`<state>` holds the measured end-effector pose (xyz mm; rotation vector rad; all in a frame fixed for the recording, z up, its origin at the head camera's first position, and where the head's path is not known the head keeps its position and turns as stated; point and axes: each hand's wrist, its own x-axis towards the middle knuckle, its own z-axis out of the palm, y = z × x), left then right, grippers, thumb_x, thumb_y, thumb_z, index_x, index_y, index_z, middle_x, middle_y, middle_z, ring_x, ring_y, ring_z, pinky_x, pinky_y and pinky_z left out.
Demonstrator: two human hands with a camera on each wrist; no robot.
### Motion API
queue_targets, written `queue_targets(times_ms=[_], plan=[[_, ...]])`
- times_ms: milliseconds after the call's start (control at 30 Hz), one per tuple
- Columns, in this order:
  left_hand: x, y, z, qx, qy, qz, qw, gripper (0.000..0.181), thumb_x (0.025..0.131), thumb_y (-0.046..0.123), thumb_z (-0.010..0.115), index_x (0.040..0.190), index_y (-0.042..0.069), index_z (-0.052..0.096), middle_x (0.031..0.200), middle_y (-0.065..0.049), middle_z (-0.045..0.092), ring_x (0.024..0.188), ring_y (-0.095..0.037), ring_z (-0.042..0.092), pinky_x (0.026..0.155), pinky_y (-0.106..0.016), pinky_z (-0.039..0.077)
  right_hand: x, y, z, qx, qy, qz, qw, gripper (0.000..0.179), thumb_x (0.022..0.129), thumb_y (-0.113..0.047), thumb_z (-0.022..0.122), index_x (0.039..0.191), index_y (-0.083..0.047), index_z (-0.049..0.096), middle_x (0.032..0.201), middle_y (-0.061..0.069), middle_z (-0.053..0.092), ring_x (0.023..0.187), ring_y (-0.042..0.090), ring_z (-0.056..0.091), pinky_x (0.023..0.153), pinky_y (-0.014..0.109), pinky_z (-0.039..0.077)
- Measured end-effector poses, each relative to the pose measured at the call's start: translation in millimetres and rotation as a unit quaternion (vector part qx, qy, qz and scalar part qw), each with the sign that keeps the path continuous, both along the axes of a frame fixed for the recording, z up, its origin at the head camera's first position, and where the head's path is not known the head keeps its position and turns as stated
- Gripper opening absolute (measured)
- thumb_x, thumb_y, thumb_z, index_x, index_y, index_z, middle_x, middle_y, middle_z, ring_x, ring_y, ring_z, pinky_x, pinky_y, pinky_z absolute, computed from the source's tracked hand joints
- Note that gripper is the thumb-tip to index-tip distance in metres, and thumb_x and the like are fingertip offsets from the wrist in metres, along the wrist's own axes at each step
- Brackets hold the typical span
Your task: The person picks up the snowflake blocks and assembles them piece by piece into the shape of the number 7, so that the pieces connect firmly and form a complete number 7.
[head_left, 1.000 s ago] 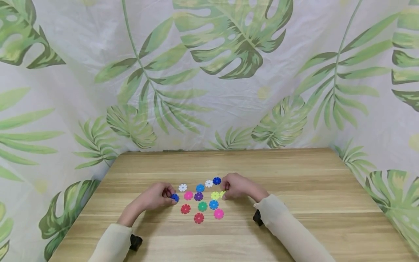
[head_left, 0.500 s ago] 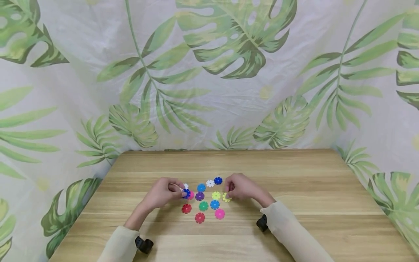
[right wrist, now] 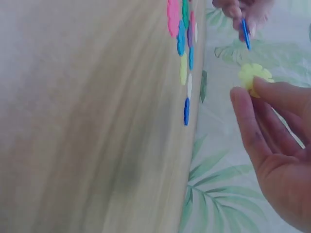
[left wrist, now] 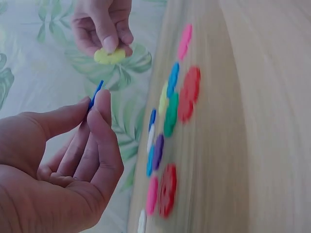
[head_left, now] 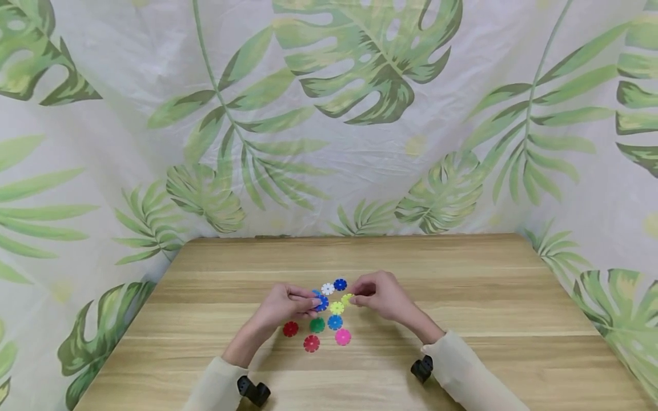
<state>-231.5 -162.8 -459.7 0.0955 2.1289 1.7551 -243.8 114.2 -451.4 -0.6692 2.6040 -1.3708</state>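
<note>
My left hand (head_left: 285,307) pinches a blue snowflake building disc (left wrist: 95,93) between thumb and fingers, raised above the table. In my right hand (head_left: 384,295) a yellow snowflake building disc (right wrist: 252,76) is pinched by its edge, also raised. The two held discs face each other with a small gap between them. Below them on the table lie a second yellow disc (head_left: 336,308), a white disc (head_left: 327,289) and a dark blue disc (head_left: 340,284). The left hand hides several discs in the head view; a purple disc (left wrist: 158,151) among them shows in the left wrist view.
Nearer the front lie a green disc (head_left: 317,325), a light blue disc (head_left: 335,322), a pink disc (head_left: 342,337) and two red discs, one at the left (head_left: 290,329). The wooden table (head_left: 462,257) ends at a leaf-printed cloth (head_left: 360,160) behind it.
The left hand has moved right with the blue disc, from the left of the group to over its middle. The right hand has lifted the yellow disc off the table and turned toward the left hand.
</note>
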Motion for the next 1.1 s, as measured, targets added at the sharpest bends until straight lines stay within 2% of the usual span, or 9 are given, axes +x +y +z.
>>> queue_targets(times_ms=[200, 367, 700, 900, 1100], plan=[[0.8, 17.4, 1.9, 0.001, -0.001, -0.001, 1.0, 0.03, 0.097, 0.019, 0.077, 0.115, -0.005, 0.075, 0.099, -0.017, 0.082, 0.088, -0.024, 0.081, 0.085, -0.039, 0.066, 10.3, 4, -3.4, -0.054, -0.012, -0.023, 0.9982, 0.005, 0.092, -0.01, 0.08, 0.096, -0.01, 0.083, 0.09, 0.006, 0.08, 0.076, 0.011, 0.073, 0.065, 0.022, 0.059], [0.6, 29.8, 1.8, 0.01, -0.003, -0.012, 0.9999, 0.029, 0.097, 0.021, 0.078, 0.112, -0.003, 0.077, 0.096, -0.015, 0.082, 0.081, -0.019, 0.081, 0.086, -0.039, 0.066, 15.6, 10, -5.7, -0.087, -0.011, -0.033, 0.9956, 0.006, 0.09, -0.01, 0.083, 0.095, -0.006, 0.083, 0.089, 0.011, 0.08, 0.076, 0.012, 0.074, 0.064, 0.021, 0.059], [0.8, 42.1, -2.7, 0.021, -0.001, -0.023, 0.9995, 0.027, 0.096, 0.019, 0.078, 0.111, -0.003, 0.078, 0.09, -0.01, 0.082, 0.076, -0.014, 0.079, 0.081, -0.036, 0.067, 19.6, 17, -9.0, -0.103, -0.005, -0.019, 0.9945, 0.009, 0.089, -0.008, 0.083, 0.097, -0.003, 0.082, 0.091, 0.015, 0.081, 0.077, 0.012, 0.075, 0.066, 0.019, 0.059], [5.4, 47.1, -4.1, 0.04, -0.02, -0.027, 0.9986, 0.025, 0.098, 0.015, 0.075, 0.112, -0.006, 0.075, 0.091, -0.013, 0.081, 0.075, -0.012, 0.077, 0.076, -0.028, 0.066, 23.6, 17, -9.6, -0.106, -0.001, -0.022, 0.9942, 0.006, 0.088, -0.007, 0.084, 0.093, -0.005, 0.082, 0.089, 0.014, 0.08, 0.076, 0.011, 0.073, 0.066, 0.018, 0.059], [10.5, 53.7, -2.6, 0.046, -0.026, -0.011, 0.9986, 0.024, 0.098, 0.014, 0.075, 0.111, -0.006, 0.074, 0.091, -0.015, 0.081, 0.073, -0.011, 0.076, 0.072, -0.022, 0.064, 26.4, 15, -9.1, -0.104, 0.007, -0.029, 0.9941, 0.004, 0.088, -0.005, 0.083, 0.091, -0.003, 0.081, 0.087, 0.013, 0.08, 0.074, 0.01, 0.072, 0.065, 0.019, 0.058]])
